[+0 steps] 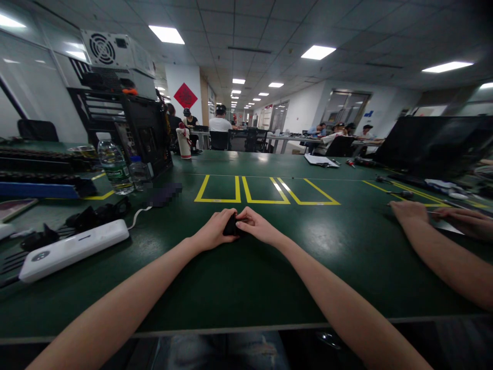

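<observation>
A small black object is held low over the green table, in front of the yellow tape outlines. My left hand curls around its left side, thumb below and fingers over the top. From the other side my right hand closes in, its thumb and fingertips bent against the object's right edge. Fingers cover much of the object, and its exact kind cannot be made out.
Left stand a water bottle, a white power strip with black cables, and an open computer case. At right, a co-worker's hands work near a screwdriver-like tool. Behind them is a black monitor. Yellow tape marks the table.
</observation>
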`<control>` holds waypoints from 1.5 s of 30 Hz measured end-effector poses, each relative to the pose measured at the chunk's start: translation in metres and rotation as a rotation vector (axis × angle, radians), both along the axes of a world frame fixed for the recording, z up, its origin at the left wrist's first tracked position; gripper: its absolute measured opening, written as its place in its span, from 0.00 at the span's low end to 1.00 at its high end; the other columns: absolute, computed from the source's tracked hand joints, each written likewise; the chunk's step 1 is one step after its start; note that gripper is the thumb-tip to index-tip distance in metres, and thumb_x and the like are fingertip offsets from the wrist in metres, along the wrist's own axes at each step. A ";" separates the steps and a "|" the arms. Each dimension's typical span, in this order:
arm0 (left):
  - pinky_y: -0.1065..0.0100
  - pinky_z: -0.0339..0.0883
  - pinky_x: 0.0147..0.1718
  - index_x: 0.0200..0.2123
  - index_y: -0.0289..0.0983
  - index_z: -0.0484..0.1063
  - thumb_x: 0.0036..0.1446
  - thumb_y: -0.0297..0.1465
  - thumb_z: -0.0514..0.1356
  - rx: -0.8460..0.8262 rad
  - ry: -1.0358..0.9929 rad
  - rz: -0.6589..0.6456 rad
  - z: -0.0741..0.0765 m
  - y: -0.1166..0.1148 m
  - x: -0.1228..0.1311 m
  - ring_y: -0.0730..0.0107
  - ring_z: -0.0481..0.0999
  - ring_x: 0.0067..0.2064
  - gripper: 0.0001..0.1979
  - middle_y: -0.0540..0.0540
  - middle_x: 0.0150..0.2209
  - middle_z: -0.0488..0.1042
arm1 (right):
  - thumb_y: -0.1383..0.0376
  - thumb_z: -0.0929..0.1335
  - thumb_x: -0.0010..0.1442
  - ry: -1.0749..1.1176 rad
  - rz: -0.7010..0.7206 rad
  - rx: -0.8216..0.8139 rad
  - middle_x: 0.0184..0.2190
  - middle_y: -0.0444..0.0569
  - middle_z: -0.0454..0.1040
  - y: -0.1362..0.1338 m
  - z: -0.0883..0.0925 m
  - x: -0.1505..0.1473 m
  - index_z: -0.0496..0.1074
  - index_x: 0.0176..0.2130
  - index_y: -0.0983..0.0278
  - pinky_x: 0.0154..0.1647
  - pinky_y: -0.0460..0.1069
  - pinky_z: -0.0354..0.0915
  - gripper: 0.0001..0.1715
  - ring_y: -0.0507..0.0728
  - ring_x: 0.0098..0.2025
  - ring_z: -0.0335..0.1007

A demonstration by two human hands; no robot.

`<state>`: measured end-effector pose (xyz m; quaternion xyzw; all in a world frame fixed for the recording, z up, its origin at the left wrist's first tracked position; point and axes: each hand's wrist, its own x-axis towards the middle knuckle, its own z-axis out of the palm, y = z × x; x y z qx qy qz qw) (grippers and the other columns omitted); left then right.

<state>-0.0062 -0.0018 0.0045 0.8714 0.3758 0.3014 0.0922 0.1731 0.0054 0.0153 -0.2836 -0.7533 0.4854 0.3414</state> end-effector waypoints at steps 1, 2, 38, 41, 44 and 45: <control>0.57 0.58 0.45 0.49 0.40 0.53 0.43 0.33 0.62 -0.002 0.000 0.005 0.000 0.000 0.000 0.58 0.64 0.45 0.30 0.43 0.46 0.62 | 0.64 0.64 0.52 -0.003 -0.010 0.006 0.35 0.44 0.63 0.000 0.000 0.000 0.61 0.36 0.63 0.46 0.54 0.61 0.10 0.53 0.41 0.63; 0.56 0.58 0.45 0.49 0.40 0.53 0.43 0.33 0.62 -0.005 0.001 0.008 0.000 0.000 0.000 0.58 0.65 0.45 0.30 0.43 0.45 0.62 | 0.64 0.64 0.52 -0.007 -0.018 0.007 0.36 0.44 0.63 0.000 0.000 -0.001 0.61 0.37 0.63 0.46 0.54 0.62 0.10 0.53 0.41 0.63; 0.57 0.58 0.44 0.50 0.40 0.53 0.44 0.34 0.61 -0.009 0.007 -0.006 0.003 -0.003 -0.001 0.59 0.64 0.45 0.30 0.44 0.46 0.62 | 0.62 0.65 0.51 -0.057 -0.013 -0.044 0.41 0.48 0.64 0.008 -0.006 0.003 0.61 0.41 0.63 0.48 0.55 0.59 0.16 0.55 0.46 0.62; 0.57 0.59 0.44 0.49 0.40 0.53 0.44 0.33 0.61 -0.020 0.014 -0.008 0.005 -0.004 -0.001 0.59 0.64 0.45 0.29 0.43 0.46 0.62 | 0.64 0.68 0.48 -0.033 0.035 -0.046 0.40 0.47 0.63 0.006 -0.005 0.004 0.59 0.40 0.63 0.47 0.55 0.60 0.18 0.54 0.46 0.62; 0.57 0.58 0.44 0.49 0.39 0.53 0.44 0.33 0.61 -0.020 0.017 -0.007 0.005 -0.004 -0.001 0.59 0.64 0.44 0.29 0.44 0.45 0.62 | 0.64 0.69 0.46 -0.029 0.053 -0.051 0.40 0.46 0.63 0.004 -0.004 0.004 0.59 0.39 0.62 0.46 0.55 0.61 0.20 0.54 0.45 0.62; 0.57 0.58 0.44 0.49 0.39 0.53 0.44 0.33 0.61 -0.019 0.017 -0.009 0.005 -0.004 -0.001 0.59 0.64 0.44 0.29 0.44 0.45 0.62 | 0.64 0.68 0.47 -0.029 0.049 -0.050 0.40 0.46 0.63 0.004 -0.003 0.004 0.59 0.38 0.62 0.47 0.55 0.61 0.19 0.54 0.45 0.62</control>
